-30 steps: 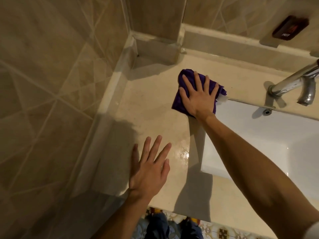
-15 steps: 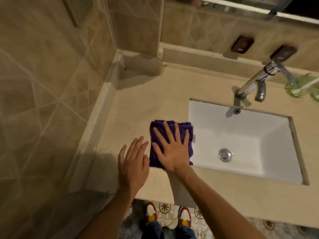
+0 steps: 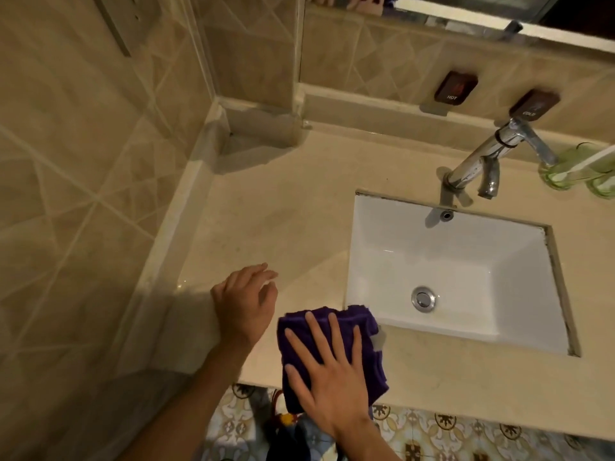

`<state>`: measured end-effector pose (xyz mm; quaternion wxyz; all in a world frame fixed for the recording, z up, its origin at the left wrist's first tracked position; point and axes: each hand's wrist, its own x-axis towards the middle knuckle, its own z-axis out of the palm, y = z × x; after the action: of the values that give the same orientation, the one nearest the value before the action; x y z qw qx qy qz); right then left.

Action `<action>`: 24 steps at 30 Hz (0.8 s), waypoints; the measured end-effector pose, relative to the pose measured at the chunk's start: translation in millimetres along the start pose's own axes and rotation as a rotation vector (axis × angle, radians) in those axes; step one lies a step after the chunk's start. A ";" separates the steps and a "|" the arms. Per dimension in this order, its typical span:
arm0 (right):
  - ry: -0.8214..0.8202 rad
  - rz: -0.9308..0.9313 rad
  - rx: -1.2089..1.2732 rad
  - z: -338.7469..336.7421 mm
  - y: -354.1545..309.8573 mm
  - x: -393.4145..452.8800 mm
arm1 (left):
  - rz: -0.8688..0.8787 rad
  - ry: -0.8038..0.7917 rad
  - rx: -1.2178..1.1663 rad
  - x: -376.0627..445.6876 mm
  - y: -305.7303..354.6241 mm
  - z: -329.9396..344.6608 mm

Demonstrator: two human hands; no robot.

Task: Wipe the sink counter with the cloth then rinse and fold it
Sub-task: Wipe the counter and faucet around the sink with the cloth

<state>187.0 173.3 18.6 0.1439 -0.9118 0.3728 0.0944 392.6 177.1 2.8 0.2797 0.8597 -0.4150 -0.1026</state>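
right hand (image 3: pixel 332 377) flat on the purple cloth (image 3: pixel 366 331) at the counter (image 3: pixel 266 211) edge; left hand (image 3: pixel 244 302) loose beside it; green glass (image 3: pixel 559 171) holds a toothbrush

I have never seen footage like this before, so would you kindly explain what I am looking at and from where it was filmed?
There is no machine here: a person wears one wide-angle camera on the head, looking forward and down at their own two bare hands. The right hand lies flat, fingers spread, pressing a purple cloth onto the beige counter at its front edge, beside the corner of the white sink. The left hand rests by the counter's front edge and holds nothing. Behind the sink stand a chrome tap and green glass items. On the wall are two small plates marked hot and cold.
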 end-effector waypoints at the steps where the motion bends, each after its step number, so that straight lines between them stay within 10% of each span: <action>1: 0.001 -0.004 0.000 -1.2 1.1 6.0 | 0.015 0.015 -0.039 9.7 2.1 -1.1; 24: 0.168 -0.078 0.003 -81.9 80.6 297.5 | 0.104 0.104 0.479 119.7 7.6 43.8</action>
<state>344.8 -103.0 -2.9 0.1171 -0.9301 0.3480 0.0113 445.7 63.7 -22.3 0.0938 0.8830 -0.4564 0.0575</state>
